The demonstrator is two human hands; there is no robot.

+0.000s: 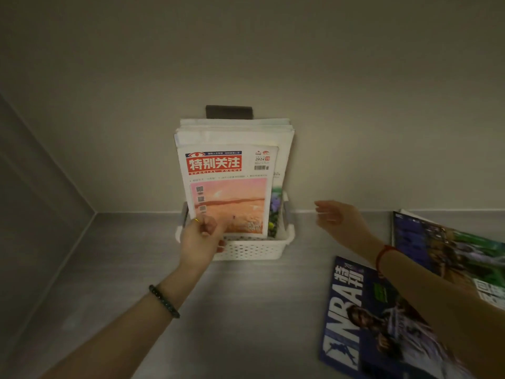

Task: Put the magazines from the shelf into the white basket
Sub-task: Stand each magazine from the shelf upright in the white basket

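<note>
Item: my left hand pinching red-titled magazine upright in white basket; right hand spread, empty; next, NBA magazine.

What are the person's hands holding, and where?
The left hand pinches the red-titled magazine at its lower left corner, standing in the white basket. The right hand holds nothing.

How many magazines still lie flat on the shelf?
2: the NBA magazine at front right, and a green-covered magazine behind it by the right edge, partly under the right forearm.
</note>
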